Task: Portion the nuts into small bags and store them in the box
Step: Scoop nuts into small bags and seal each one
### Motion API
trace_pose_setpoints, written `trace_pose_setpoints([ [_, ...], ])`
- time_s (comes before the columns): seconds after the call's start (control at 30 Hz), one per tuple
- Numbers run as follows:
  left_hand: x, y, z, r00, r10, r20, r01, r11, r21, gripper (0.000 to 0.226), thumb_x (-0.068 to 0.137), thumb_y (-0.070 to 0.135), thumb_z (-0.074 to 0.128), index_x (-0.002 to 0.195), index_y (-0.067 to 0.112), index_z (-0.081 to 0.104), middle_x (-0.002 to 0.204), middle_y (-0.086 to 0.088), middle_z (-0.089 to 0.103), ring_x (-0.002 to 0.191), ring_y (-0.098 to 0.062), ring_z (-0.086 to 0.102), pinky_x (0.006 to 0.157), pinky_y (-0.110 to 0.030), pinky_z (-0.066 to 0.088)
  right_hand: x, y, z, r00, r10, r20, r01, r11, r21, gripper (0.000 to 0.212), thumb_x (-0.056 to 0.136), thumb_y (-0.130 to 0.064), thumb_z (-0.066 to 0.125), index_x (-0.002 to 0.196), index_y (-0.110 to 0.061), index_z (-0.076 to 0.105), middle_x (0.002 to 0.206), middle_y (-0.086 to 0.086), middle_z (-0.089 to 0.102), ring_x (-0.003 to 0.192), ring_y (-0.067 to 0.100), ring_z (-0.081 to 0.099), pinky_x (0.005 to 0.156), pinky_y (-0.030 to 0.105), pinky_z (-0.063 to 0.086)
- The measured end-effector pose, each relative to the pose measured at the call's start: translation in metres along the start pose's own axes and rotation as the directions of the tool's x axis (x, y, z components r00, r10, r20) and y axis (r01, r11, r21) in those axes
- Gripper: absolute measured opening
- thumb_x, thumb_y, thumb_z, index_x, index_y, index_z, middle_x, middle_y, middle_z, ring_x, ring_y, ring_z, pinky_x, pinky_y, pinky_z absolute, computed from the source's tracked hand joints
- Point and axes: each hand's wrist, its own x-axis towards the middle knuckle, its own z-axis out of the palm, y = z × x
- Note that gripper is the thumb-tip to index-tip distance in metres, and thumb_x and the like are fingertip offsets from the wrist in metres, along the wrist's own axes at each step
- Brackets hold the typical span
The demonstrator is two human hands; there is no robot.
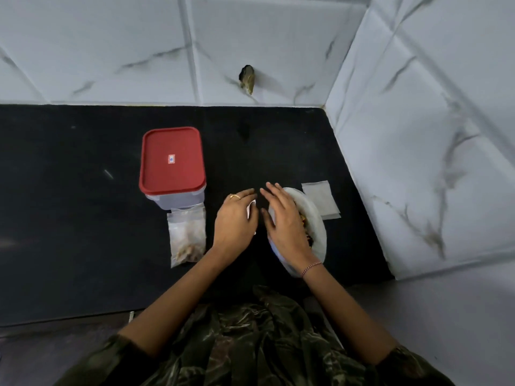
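On the black desk (83, 218) the clear box (178, 201) stands closed under its red lid (171, 146), and just in front of it lies a small bag (188, 235) already holding nuts. To the right, the white bowl (320, 232) still has mixed nuts (306, 228) in it, with a stack of empty bags (320, 199) touching its far rim. The left hand (235, 221) lies flat, fingers straight, over a white scrap (252, 210) I cannot identify. The right hand (284, 218) is spread wide over the bowl's left edge, gripping nothing.
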Motion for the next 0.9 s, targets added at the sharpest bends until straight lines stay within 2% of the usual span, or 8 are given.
trace_pose_setpoints([
  [0.13, 0.030, 0.034, 0.023, 0.995, 0.074, 0.070, -0.066, 0.993, -0.101, 0.029, 0.095, 0.014, 0.051, 0.120, 0.010, 0.065, 0.115, -0.004, 0.067, 0.107, -0.015, 0.060, 0.089, -0.019, 0.039, 0.011, 0.032, -0.027, 0.995, 0.069, -0.069, -0.069, 0.998, -0.002, 0.036, 0.094, -0.014, 0.052, 0.131, -0.012, 0.053, 0.137, 0.002, 0.049, 0.129, 0.012, 0.040, 0.108, 0.025, 0.034],
  [0.23, 0.059, 0.048, 0.046, 0.985, 0.083, 0.148, -0.069, 0.993, -0.095, 0.030, 0.094, 0.016, 0.051, 0.121, 0.009, 0.064, 0.114, -0.007, 0.067, 0.104, -0.019, 0.061, 0.089, -0.026, 0.044, 0.023, 0.056, -0.049, 0.977, 0.150, -0.149, -0.154, 0.988, -0.012, 0.031, 0.094, -0.015, 0.054, 0.125, -0.014, 0.057, 0.125, 0.002, 0.055, 0.117, 0.012, 0.048, 0.096, 0.016, 0.037],
  [0.3, 0.082, 0.051, 0.061, 0.972, 0.039, 0.230, -0.028, 0.998, -0.050, 0.031, 0.095, 0.016, 0.051, 0.123, 0.009, 0.063, 0.118, -0.009, 0.065, 0.105, -0.021, 0.062, 0.091, -0.033, 0.049, 0.034, 0.077, -0.058, 0.950, 0.249, -0.186, -0.252, 0.968, 0.008, 0.029, 0.093, -0.016, 0.055, 0.122, -0.013, 0.060, 0.117, 0.004, 0.057, 0.108, 0.015, 0.054, 0.090, 0.021, 0.045],
  [0.37, 0.103, 0.053, 0.071, 0.956, -0.023, 0.291, 0.026, 1.000, -0.004, 0.031, 0.095, 0.014, 0.050, 0.123, 0.008, 0.063, 0.118, -0.010, 0.066, 0.104, -0.023, 0.063, 0.092, -0.036, 0.051, 0.045, 0.101, -0.062, 0.914, 0.354, -0.199, -0.359, 0.933, 0.014, 0.028, 0.092, -0.014, 0.057, 0.119, -0.009, 0.061, 0.112, 0.008, 0.058, 0.102, 0.019, 0.057, 0.087, 0.024, 0.045],
  [0.53, 0.131, 0.051, 0.104, 0.905, -0.164, 0.393, 0.153, 0.986, 0.059, 0.022, 0.093, 0.010, 0.054, 0.110, 0.003, 0.067, 0.109, -0.013, 0.067, 0.099, -0.025, 0.064, 0.085, -0.035, 0.054, 0.065, 0.152, -0.062, 0.837, 0.540, -0.088, -0.545, 0.837, -0.051, 0.033, 0.091, -0.017, 0.061, 0.119, -0.001, 0.061, 0.113, 0.017, 0.061, 0.103, 0.029, 0.059, 0.090, 0.029, 0.042],
  [0.67, 0.135, 0.048, 0.123, 0.856, -0.249, 0.453, 0.235, 0.968, 0.087, 0.015, 0.091, 0.009, 0.058, 0.101, 0.003, 0.068, 0.098, -0.009, 0.064, 0.096, -0.024, 0.065, 0.077, -0.030, 0.053, 0.074, 0.168, -0.060, 0.808, 0.590, 0.017, -0.585, 0.804, -0.108, 0.036, 0.091, -0.021, 0.061, 0.119, 0.002, 0.061, 0.118, 0.021, 0.062, 0.111, 0.033, 0.057, 0.095, 0.033, 0.042],
  [0.73, 0.135, 0.047, 0.130, 0.838, -0.271, 0.473, 0.276, 0.959, 0.059, 0.009, 0.090, 0.009, 0.060, 0.090, 0.005, 0.068, 0.096, -0.011, 0.068, 0.094, -0.025, 0.066, 0.082, -0.034, 0.056, 0.078, 0.171, -0.059, 0.794, 0.606, 0.042, -0.601, 0.794, -0.092, 0.035, 0.091, -0.020, 0.060, 0.118, 0.002, 0.062, 0.119, 0.020, 0.063, 0.114, 0.031, 0.057, 0.097, 0.032, 0.041],
  [0.9, 0.139, 0.044, 0.134, 0.828, -0.320, 0.461, 0.366, 0.931, -0.011, 0.015, 0.088, 0.005, 0.063, 0.099, 0.005, 0.073, 0.098, -0.012, 0.072, 0.095, -0.022, 0.067, 0.088, -0.036, 0.056, 0.080, 0.173, -0.058, 0.778, 0.626, 0.048, -0.626, 0.780, -0.025, 0.021, 0.089, -0.015, 0.061, 0.104, -0.003, 0.070, 0.108, 0.014, 0.069, 0.105, 0.026, 0.062, 0.088, 0.027, 0.044],
])
